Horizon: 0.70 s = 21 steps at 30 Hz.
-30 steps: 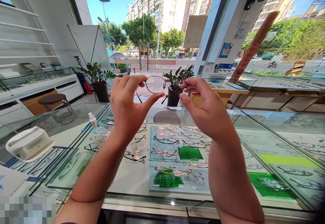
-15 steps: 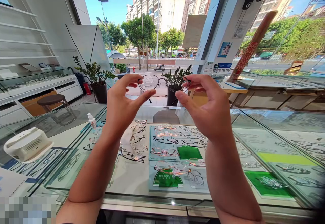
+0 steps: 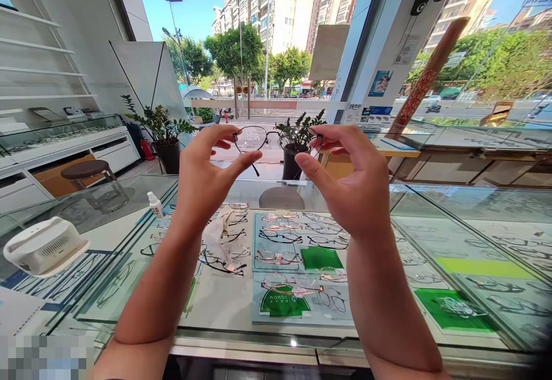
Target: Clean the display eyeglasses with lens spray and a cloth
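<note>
Both hands hold a pair of thin dark-framed eyeglasses [image 3: 268, 137] up at chest height above the glass counter [image 3: 219, 311]. My left hand [image 3: 207, 164] pinches the left rim side between thumb and fingers. At the opposite side my right hand [image 3: 351, 170] grips the frame's other end the same way. One dark temple tip hangs below the left lens. Through the clear lenses the street and a plant show. Under the hands lie several rows of eyeglasses [image 3: 280, 236] and a crumpled pale cloth [image 3: 217, 233].
A white spray bottle [image 3: 155, 204] stands left of the rows. Farther left is a white device with a handle [image 3: 45, 246]. Beyond the counter are a round stool seat [image 3: 282, 198] and potted plants [image 3: 167, 153]. More showcases [image 3: 470, 242] extend on the right.
The hands and the eyeglasses stay nearly in place, with a very slight shift left. The hanging temple tip shows slightly lower, and the view has drifted a little.
</note>
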Available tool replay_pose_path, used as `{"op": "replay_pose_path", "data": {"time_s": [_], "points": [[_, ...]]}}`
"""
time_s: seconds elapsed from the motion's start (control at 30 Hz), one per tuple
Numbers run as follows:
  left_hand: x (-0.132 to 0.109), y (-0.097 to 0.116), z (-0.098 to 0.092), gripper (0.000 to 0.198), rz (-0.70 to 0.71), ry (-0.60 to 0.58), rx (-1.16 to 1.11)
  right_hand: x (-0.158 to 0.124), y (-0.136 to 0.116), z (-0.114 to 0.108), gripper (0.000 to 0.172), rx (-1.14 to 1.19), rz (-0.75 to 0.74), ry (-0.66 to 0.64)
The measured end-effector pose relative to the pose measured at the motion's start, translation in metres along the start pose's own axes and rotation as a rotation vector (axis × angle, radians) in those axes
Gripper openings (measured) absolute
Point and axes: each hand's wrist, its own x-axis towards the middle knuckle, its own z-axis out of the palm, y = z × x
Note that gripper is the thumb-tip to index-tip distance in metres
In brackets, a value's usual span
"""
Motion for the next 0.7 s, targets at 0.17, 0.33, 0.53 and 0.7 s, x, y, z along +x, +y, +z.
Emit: {"op": "replay_pose_path", "data": {"time_s": [0.17,0.33,0.53,0.7], "points": [[0.0004,-0.001,-0.0001,0.048,0.005,-0.003,-0.003,-0.0002,0.0008,0.0003,0.033,0.004,0.001,-0.002],[0.0007,-0.0029,0.0002,0.048,0.006,0.002,0.0,0.0,0.0009,0.0003,0.032,0.015,-0.007,-0.001],[0.0007,-0.0025,0.0012,0.046,0.052,0.03,0.022,0.0,0.003,-0.0001,0.034,0.016,0.017,-0.021],[-0.0021,0.0047,0.0052,0.041,0.15,0.141,0.101,0.0009,0.008,-0.001,0.034,0.066,0.072,-0.064]]}}
